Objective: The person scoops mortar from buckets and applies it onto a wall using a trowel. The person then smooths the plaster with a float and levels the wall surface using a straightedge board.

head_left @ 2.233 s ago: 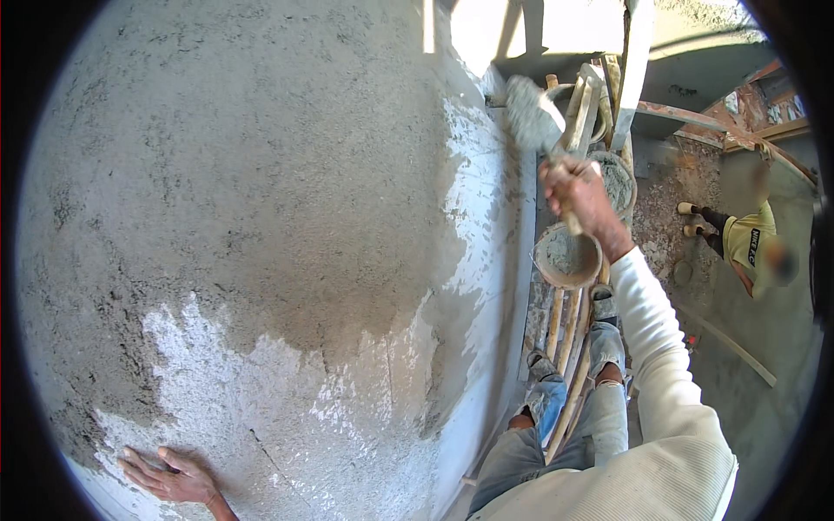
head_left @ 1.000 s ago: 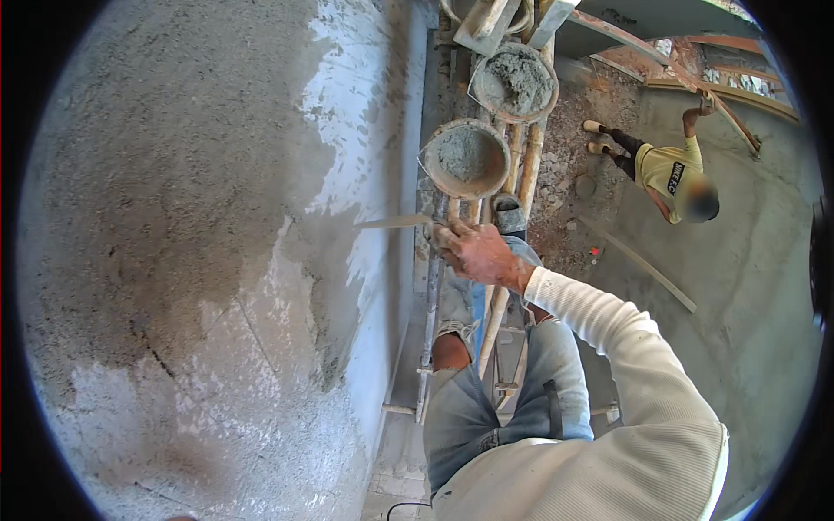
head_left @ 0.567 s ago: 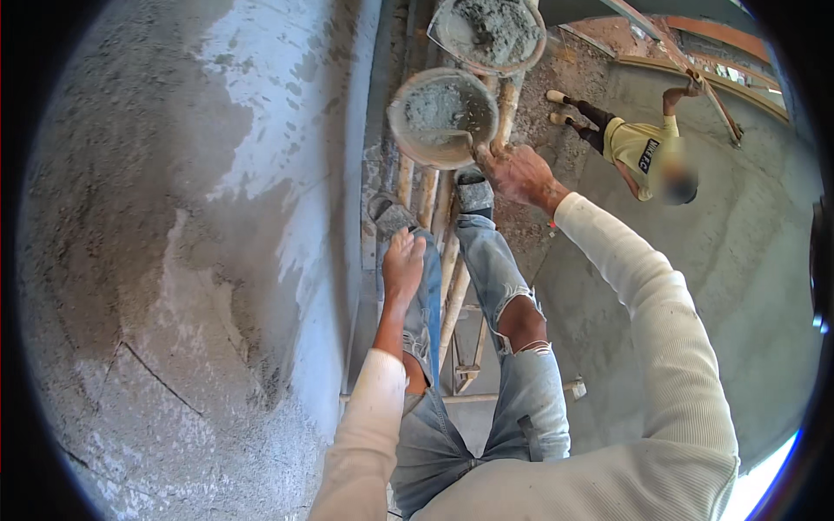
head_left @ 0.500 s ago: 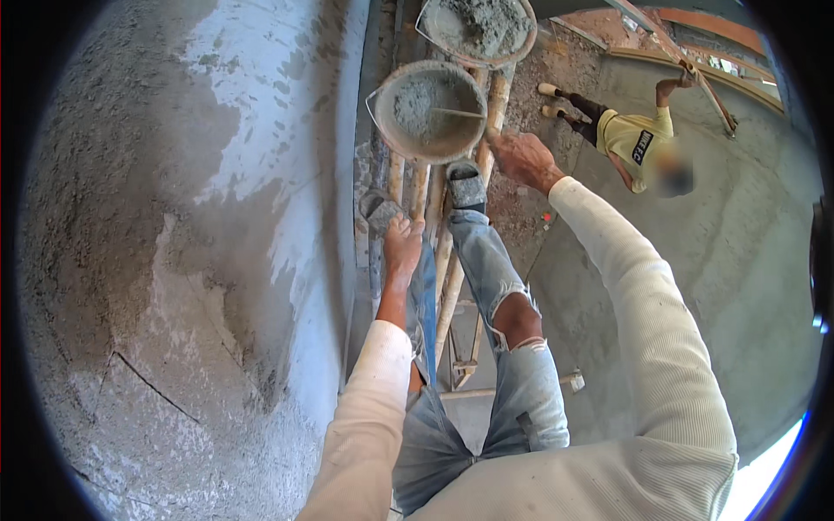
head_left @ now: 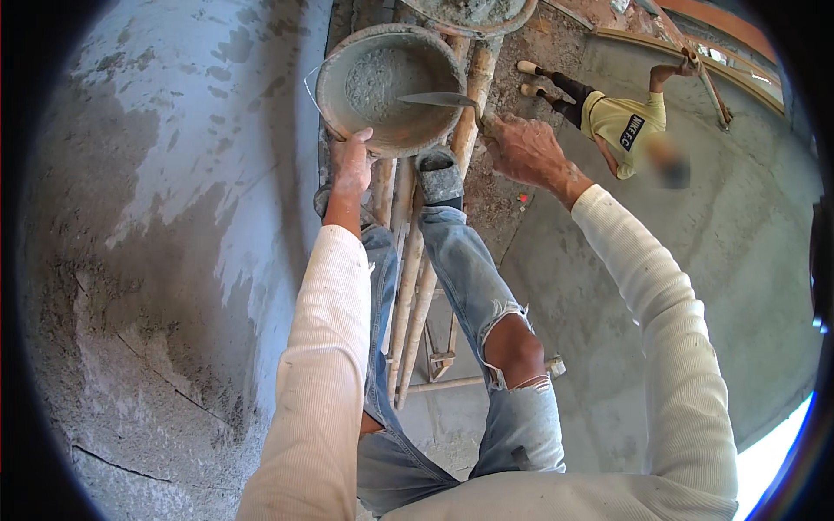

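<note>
My left hand (head_left: pixel 351 163) grips the near left rim of a round mortar bucket (head_left: pixel 421 130), its thumb over the edge. Wet grey mortar (head_left: pixel 372 85) lies low inside, and a thin wire handle hangs at the bucket's left side. In my right hand (head_left: pixel 528 154), closed round its handle, is a trowel (head_left: pixel 434 99). The blade reaches leftward over the bucket's opening. The trowel's handle is mostly hidden by my fingers.
A second bucket (head_left: pixel 486 29) of mortar stands just beyond. Under my feet run bamboo poles (head_left: pixel 408 304). A partly plastered wall (head_left: pixel 174 217) rises on the left. Far below at right, a person in a yellow shirt (head_left: pixel 621 126) holds a long pole (head_left: pixel 714 95).
My left hand has moved up from beside my foot to the bucket's rim. The bucket looks larger and nearer. The trowel's blade now shows broadside over it.
</note>
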A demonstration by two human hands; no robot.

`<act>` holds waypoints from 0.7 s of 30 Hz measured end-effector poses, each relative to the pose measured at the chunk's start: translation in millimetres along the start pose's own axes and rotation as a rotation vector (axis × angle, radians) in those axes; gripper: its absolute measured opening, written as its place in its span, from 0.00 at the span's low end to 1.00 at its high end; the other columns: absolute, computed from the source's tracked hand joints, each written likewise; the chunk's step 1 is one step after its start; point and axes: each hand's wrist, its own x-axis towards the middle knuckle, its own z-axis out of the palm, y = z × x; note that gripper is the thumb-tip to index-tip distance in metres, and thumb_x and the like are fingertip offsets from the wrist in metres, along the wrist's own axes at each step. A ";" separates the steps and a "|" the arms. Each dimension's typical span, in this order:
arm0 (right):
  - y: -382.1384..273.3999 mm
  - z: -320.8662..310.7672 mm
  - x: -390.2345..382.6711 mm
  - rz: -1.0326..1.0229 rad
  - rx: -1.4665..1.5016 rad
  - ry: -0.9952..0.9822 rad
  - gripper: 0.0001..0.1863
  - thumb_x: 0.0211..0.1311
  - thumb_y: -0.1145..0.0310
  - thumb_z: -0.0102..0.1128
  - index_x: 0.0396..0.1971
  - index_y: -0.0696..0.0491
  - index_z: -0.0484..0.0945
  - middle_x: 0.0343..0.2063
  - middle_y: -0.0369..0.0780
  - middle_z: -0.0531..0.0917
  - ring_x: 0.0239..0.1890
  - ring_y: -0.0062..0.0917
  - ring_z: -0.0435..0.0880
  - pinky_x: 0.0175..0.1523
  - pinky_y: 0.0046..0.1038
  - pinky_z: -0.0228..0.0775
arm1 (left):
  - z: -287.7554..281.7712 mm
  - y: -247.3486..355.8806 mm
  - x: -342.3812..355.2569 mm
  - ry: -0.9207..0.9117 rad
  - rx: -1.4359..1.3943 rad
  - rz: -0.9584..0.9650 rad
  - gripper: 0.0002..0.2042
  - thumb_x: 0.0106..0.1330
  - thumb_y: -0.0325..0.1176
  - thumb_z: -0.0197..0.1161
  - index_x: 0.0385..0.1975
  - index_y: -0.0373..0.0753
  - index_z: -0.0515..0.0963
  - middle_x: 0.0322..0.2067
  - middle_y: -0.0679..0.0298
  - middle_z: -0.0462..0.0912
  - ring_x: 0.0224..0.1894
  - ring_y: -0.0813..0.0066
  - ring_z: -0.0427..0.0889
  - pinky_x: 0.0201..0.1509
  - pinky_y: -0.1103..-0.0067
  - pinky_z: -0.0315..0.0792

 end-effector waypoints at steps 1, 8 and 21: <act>-1.9 -4.0 -1.0 -0.001 0.005 0.003 0.15 0.65 0.63 0.61 0.47 0.55 0.78 0.30 0.51 0.86 0.35 0.51 0.87 0.41 0.51 0.78 | 5.0 -2.5 -6.6 0.002 0.005 0.003 0.24 0.66 0.24 0.65 0.63 0.32 0.71 0.57 0.55 0.81 0.56 0.60 0.83 0.61 0.60 0.77; -52.8 -48.3 -20.4 0.011 -0.092 0.138 0.12 0.62 0.67 0.61 0.42 0.57 0.78 0.29 0.48 0.84 0.34 0.44 0.89 0.40 0.44 0.79 | 67.7 35.8 -170.6 0.267 0.674 0.153 0.27 0.58 0.15 0.55 0.62 0.27 0.75 0.56 0.48 0.83 0.59 0.57 0.83 0.65 0.72 0.73; -207.2 -104.3 -197.7 0.101 0.976 -0.060 0.18 0.68 0.59 0.60 0.41 0.61 0.81 0.31 0.51 0.86 0.30 0.42 0.84 0.38 0.40 0.76 | 47.3 138.6 -438.9 0.334 0.889 0.462 0.32 0.60 0.14 0.51 0.70 0.28 0.70 0.63 0.46 0.80 0.65 0.59 0.80 0.71 0.72 0.68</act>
